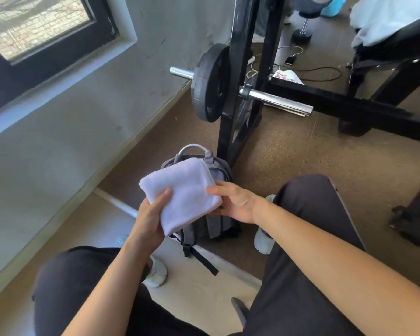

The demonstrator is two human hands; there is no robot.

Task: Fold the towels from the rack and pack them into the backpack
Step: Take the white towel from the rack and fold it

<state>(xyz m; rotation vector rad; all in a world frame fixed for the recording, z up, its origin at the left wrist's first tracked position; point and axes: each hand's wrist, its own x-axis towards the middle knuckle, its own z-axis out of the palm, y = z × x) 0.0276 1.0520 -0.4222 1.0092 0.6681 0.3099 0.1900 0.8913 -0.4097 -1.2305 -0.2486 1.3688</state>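
While the black rack [230,117] stands on the floor by the wall, the grey backpack [216,221] sits upright at its foot. A folded white towel [182,190] is held just above the backpack. The left hand [150,219] grips its near corner, thumb on top and fingers curled beneath; the right hand [235,202] pinches its right edge.

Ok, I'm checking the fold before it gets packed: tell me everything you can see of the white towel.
The white towel is plain, soft-looking terry cloth, folded into a compact, roughly square pad, layered edges showing along its right side. It is held tilted in the air, hiding part of the grey backpack on the floor. The left hand grips its lower left part, thumb on top; the right hand holds its right edge, fingers curled underneath.
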